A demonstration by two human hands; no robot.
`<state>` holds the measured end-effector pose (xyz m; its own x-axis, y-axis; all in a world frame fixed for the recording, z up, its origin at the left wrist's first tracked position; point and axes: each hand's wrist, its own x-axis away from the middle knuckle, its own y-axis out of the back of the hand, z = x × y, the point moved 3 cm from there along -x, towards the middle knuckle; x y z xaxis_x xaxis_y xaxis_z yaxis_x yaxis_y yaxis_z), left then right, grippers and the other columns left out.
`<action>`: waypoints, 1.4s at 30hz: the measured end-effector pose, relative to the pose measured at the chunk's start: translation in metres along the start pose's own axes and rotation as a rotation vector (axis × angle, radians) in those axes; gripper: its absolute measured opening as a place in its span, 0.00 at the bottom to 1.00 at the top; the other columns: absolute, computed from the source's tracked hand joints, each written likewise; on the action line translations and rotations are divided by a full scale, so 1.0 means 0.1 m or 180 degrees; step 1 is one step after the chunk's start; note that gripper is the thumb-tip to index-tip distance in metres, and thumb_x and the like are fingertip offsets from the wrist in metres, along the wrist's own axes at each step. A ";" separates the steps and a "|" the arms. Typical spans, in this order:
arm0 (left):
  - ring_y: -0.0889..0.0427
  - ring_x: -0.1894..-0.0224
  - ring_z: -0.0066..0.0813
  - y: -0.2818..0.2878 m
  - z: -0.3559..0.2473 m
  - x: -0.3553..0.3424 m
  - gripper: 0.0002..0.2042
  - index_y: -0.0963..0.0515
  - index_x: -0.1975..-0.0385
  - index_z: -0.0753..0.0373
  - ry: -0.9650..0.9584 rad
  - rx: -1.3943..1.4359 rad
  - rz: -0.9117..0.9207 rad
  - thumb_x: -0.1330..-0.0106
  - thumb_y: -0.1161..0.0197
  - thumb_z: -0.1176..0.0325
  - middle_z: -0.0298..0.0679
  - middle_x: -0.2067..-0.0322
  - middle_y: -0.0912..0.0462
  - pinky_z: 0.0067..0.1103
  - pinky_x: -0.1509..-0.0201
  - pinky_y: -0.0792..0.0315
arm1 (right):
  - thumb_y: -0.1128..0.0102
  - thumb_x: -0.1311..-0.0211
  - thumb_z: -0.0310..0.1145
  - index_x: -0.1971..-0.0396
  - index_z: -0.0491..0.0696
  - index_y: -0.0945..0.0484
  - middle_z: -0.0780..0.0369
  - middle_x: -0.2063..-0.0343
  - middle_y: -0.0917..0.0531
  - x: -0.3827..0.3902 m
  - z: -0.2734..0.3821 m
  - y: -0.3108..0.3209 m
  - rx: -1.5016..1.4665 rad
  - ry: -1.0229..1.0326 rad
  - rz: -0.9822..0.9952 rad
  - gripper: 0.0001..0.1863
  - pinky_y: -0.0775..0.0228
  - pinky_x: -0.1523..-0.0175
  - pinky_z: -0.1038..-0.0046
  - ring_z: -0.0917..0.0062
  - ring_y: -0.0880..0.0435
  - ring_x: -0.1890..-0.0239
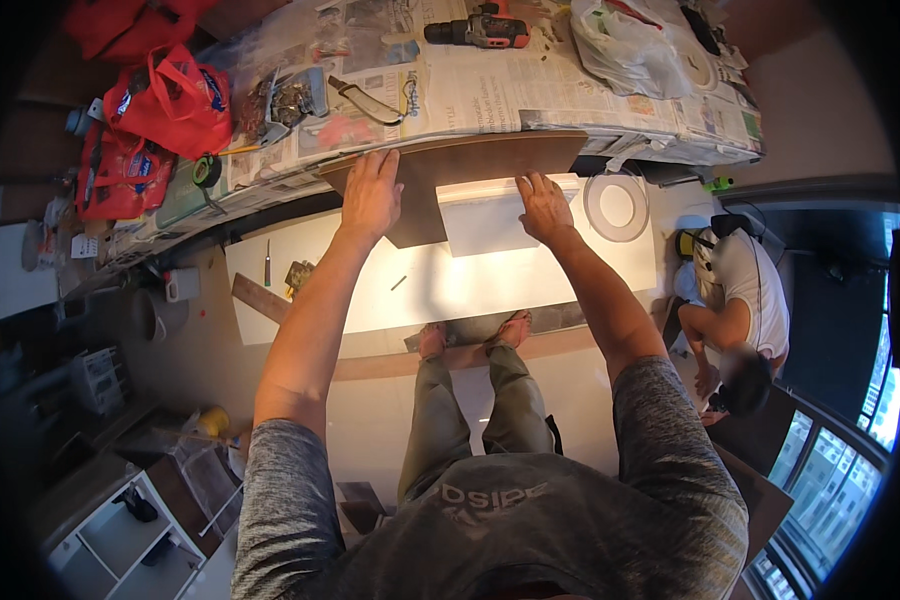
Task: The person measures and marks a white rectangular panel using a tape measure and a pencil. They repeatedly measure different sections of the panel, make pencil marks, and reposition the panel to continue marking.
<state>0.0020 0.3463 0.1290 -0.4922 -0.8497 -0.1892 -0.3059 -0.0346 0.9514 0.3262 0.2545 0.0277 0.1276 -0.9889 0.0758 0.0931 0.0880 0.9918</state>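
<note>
My left hand [372, 197] is at the left part of a brown panel [420, 185], its fingers over the upper edge and the thumb pressed to the face. The panel stands tilted against the front of the newspaper-covered worktop. My right hand [546, 207] grips the upper edge of a smaller white panel [480, 225], fingers bent over it. This white panel lies in front of the brown one, overlapping its right part. Close to my right hand is a roll of pale edging strip [616, 207]. Below both hands a long white board [370, 295] lies flat, near my feet.
On the newspaper-covered worktop [450, 95] are a cordless drill [478, 32], a handsaw [366, 101] and a white plastic bag [635, 50]. Red bags [175, 105] sit at its left. A screwdriver [267, 264] lies on the board. Another person [745, 300] crouches at the right.
</note>
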 end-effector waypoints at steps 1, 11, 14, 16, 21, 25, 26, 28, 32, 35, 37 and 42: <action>0.26 0.31 0.52 -0.07 0.01 -0.04 0.31 0.24 0.30 0.64 0.0017 -0.0106 0.0063 0.34 0.27 0.69 0.47 0.32 0.23 0.43 0.25 0.31 | 0.18 0.46 0.34 0.28 0.46 0.27 0.56 0.32 0.26 -0.08 -0.04 -0.06 -0.0034 0.0021 0.0112 0.44 0.34 0.23 0.59 0.59 0.26 0.29; 0.22 0.34 0.50 -0.24 0.04 -0.09 0.30 0.22 0.30 0.63 0.0262 -0.0002 0.0075 0.35 0.28 0.72 0.44 0.37 0.20 0.39 0.26 0.27 | 0.37 0.31 0.30 0.26 0.47 0.29 0.59 0.36 0.25 -0.08 -0.23 -0.49 -0.0020 0.0153 -0.0029 0.33 0.39 0.19 0.57 0.63 0.26 0.30; 0.21 0.35 0.49 -0.21 0.02 -0.10 0.31 0.22 0.29 0.61 0.0071 -0.0157 -0.0068 0.35 0.28 0.73 0.43 0.37 0.19 0.40 0.25 0.26 | 0.45 0.26 0.30 0.26 0.47 0.28 0.60 0.38 0.25 -0.04 -0.21 -0.53 -0.0048 0.0008 -0.0030 0.29 0.42 0.17 0.51 0.64 0.26 0.30; 0.21 0.35 0.48 -0.21 0.03 -0.10 0.31 0.22 0.29 0.60 0.0078 -0.0136 -0.0066 0.35 0.28 0.73 0.43 0.37 0.19 0.41 0.25 0.27 | 0.44 0.26 0.30 0.29 0.48 0.27 0.60 0.38 0.25 -0.03 -0.20 -0.53 -0.0070 -0.0073 0.0057 0.27 0.43 0.17 0.48 0.64 0.26 0.30; 0.21 0.34 0.48 -0.22 0.05 -0.09 0.31 0.22 0.29 0.59 0.0173 -0.0050 -0.0003 0.35 0.28 0.73 0.42 0.37 0.20 0.41 0.22 0.28 | 0.36 0.32 0.31 0.42 0.51 0.23 0.60 0.43 0.23 0.01 -0.14 -0.48 -0.0080 0.0017 -0.0139 0.20 0.40 0.20 0.44 0.63 0.23 0.35; 0.21 0.34 0.47 -0.21 0.05 -0.08 0.31 0.22 0.28 0.59 0.0181 0.0018 -0.0027 0.35 0.28 0.73 0.42 0.36 0.20 0.41 0.22 0.28 | 0.32 0.37 0.31 0.46 0.52 0.23 0.60 0.48 0.21 0.08 -0.10 -0.48 -0.0233 -0.0080 0.0250 0.20 0.32 0.29 0.48 0.62 0.21 0.40; 0.21 0.34 0.47 -0.21 0.05 -0.08 0.31 0.22 0.28 0.59 0.0160 0.0028 -0.0043 0.35 0.28 0.73 0.41 0.36 0.20 0.41 0.22 0.28 | 0.32 0.37 0.32 0.45 0.52 0.23 0.60 0.49 0.20 0.10 -0.08 -0.48 -0.0129 -0.0045 0.0282 0.20 0.30 0.31 0.50 0.62 0.21 0.41; 0.21 0.34 0.47 -0.22 0.06 -0.08 0.32 0.23 0.27 0.57 0.0211 0.0060 0.0001 0.35 0.27 0.73 0.41 0.35 0.20 0.41 0.20 0.31 | 0.33 0.37 0.32 0.45 0.52 0.23 0.59 0.48 0.20 0.16 -0.04 -0.49 0.0145 0.0059 0.0325 0.20 0.26 0.36 0.56 0.63 0.20 0.41; 0.21 0.34 0.47 -0.23 0.06 -0.08 0.33 0.23 0.27 0.57 0.0357 0.0137 0.0113 0.36 0.26 0.73 0.40 0.35 0.19 0.40 0.19 0.32 | 0.37 0.33 0.30 0.44 0.50 0.22 0.58 0.46 0.19 0.34 0.06 -0.64 0.0334 0.0378 0.1032 0.18 0.20 0.42 0.60 0.64 0.17 0.41; 0.20 0.36 0.46 -0.18 0.01 -0.06 0.30 0.20 0.31 0.58 0.0412 0.0167 0.0116 0.36 0.25 0.72 0.40 0.37 0.18 0.41 0.22 0.29 | 0.38 0.34 0.29 0.48 0.47 0.23 0.57 0.48 0.18 0.60 0.10 -0.76 0.0235 0.0336 0.1212 0.15 0.17 0.47 0.59 0.61 0.13 0.48; 0.20 0.37 0.47 -0.10 -0.07 -0.04 0.29 0.18 0.34 0.59 0.0392 0.0182 0.0072 0.37 0.23 0.70 0.41 0.39 0.18 0.41 0.26 0.27 | 0.39 0.33 0.30 0.49 0.47 0.23 0.56 0.49 0.15 0.78 0.12 -0.83 0.0094 0.0383 0.1216 0.14 0.16 0.47 0.58 0.60 0.10 0.50; 0.20 0.38 0.51 0.03 -0.38 -0.01 0.29 0.17 0.39 0.62 0.0601 -0.0360 0.0788 0.40 0.18 0.62 0.45 0.41 0.17 0.41 0.32 0.25 | 0.42 0.29 0.32 0.50 0.48 0.23 0.56 0.53 0.12 1.10 0.17 -0.96 -0.0003 0.0401 0.1313 0.11 0.18 0.43 0.57 0.61 0.10 0.46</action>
<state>0.0325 0.3274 0.1416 -0.3773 -0.9218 0.0894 -0.0983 0.1358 0.9858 0.3143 0.1353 -0.0571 0.2739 -0.8486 0.4526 0.0099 0.4731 0.8810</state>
